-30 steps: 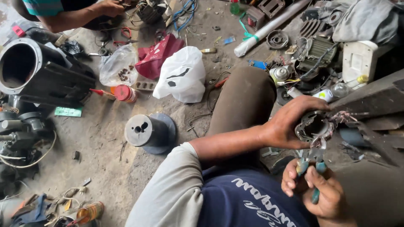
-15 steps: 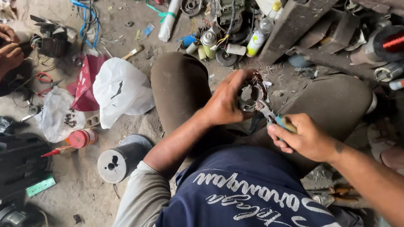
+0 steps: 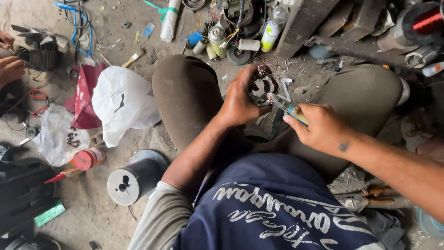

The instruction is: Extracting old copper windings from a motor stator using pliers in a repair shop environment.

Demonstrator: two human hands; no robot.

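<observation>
I sit on the ground with my knees apart. My left hand (image 3: 238, 99) grips a small round motor stator (image 3: 262, 88) with frayed copper wire ends, held between my knees. My right hand (image 3: 321, 127) holds pliers with a blue and yellow handle (image 3: 287, 107); the jaws touch the stator's right side. Short cut wire bits lie on the ground just beyond the stator.
A white plastic bag (image 3: 122, 106), a red bag (image 3: 85, 95) and a clear bag (image 3: 58, 134) lie to my left. A black cylinder (image 3: 132, 180) stands near my left elbow. Spray cans and bottles (image 3: 273, 28) crowd the far side. Another person's hands (image 3: 11, 65) work at far left.
The view has swung down and left, bringing the stator to the centre. My right hand has brought the pliers up against the stator, which my left hand keeps gripping.
</observation>
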